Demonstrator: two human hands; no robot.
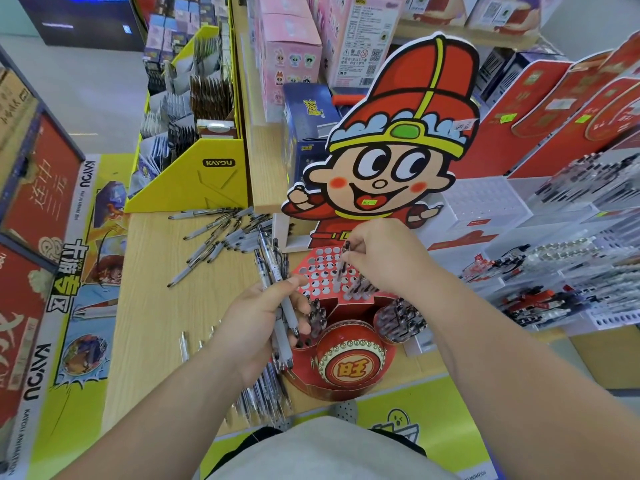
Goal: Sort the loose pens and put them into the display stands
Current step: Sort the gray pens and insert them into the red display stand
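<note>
A red display stand [313,263] with rows of round holes sits below a cartoon-boy cutout [391,143]. My right hand [384,256] pinches one pen [341,268] upright, its tip in a hole of the stand. My left hand [258,320] grips a bundle of several grey pens [275,271] just left of the stand. More pens stand in the side cups of the stand [400,318]. A heap of loose pens [221,237] lies on the wooden table behind my left hand, and another loose group [263,396] lies under my left wrist.
A yellow card display box [194,181] stands at the back left. Clear pen racks [571,265] fill the right side. A wooden shelf with pink boxes [287,53] rises behind the cutout. The table's near edge [166,410] is by my body.
</note>
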